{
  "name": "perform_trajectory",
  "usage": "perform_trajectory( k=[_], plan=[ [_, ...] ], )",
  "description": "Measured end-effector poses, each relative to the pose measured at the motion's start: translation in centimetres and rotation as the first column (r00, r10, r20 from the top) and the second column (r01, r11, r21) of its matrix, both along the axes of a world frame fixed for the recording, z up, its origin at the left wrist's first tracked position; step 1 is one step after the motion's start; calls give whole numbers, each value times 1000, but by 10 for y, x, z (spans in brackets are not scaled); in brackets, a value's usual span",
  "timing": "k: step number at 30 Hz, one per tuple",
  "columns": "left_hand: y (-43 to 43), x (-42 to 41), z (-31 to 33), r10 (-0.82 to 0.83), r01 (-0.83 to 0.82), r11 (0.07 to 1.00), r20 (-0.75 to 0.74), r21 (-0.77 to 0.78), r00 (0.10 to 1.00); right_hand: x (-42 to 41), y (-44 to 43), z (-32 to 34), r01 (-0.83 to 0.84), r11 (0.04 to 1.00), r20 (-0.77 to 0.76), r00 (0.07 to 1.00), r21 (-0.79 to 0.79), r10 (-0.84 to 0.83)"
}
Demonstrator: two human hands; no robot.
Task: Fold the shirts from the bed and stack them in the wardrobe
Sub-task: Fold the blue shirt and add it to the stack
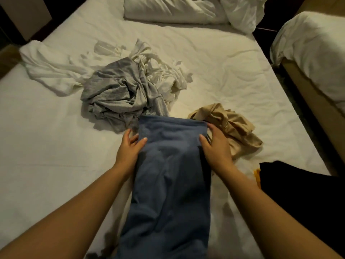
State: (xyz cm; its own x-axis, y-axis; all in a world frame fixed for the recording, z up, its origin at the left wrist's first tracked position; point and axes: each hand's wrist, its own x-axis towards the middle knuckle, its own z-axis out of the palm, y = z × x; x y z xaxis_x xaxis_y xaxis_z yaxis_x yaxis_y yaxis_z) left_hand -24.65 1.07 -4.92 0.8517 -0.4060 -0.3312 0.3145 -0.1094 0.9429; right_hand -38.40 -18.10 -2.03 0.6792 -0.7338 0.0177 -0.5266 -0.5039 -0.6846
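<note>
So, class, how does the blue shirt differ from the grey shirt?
The blue shirt lies in a long, narrow folded strip; the grey shirt is a crumpled heap. The left hand and right hand hold the blue shirt's edges; no hand touches the grey shirt. Both lie on the white bed.

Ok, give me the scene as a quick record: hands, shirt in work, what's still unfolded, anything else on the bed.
in work: blue shirt, folded to a long strip, lying on the bed
left hand: holds its left edge, thumb on top
right hand: holds its right edge, thumb on top
unfolded: grey shirt, white shirts, beige shirt, all crumpled
other: black item at the right; pillows at the head
wardrobe: not in view
</note>
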Motion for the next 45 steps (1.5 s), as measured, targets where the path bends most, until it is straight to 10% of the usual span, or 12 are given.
perform_trajectory(
  k=[8, 18, 33, 37, 41, 45],
  plan=[
    [111, -112, 13, -178, 172, 946, -2, 276, 984, -99, 129, 18, -164, 977, -306, 945, -138, 116],
    [193, -198, 45, -451, 96, 729, 370, 678, 812, -197, 243, 46, -248, 959, -434, 886, -139, 166],
    [281, -271, 84, -551, 281, 535, 77, 797, 831, -257, 323, 69, -498, 861, -337, 831, -98, 443],
    [292, -275, 92, -464, 236, 664, 144, 710, 874, -255, 340, 68, -583, 810, -292, 765, 65, 574],
    [295, -291, 92, -177, 130, 938, 119, 321, 977, -256, 347, 70, -604, 789, -292, 738, 114, 608],
    [278, -303, 96, -98, 98, 995, 53, -1, 994, -251, 348, 69, -592, 795, -272, 750, 132, 603]
  ],
)
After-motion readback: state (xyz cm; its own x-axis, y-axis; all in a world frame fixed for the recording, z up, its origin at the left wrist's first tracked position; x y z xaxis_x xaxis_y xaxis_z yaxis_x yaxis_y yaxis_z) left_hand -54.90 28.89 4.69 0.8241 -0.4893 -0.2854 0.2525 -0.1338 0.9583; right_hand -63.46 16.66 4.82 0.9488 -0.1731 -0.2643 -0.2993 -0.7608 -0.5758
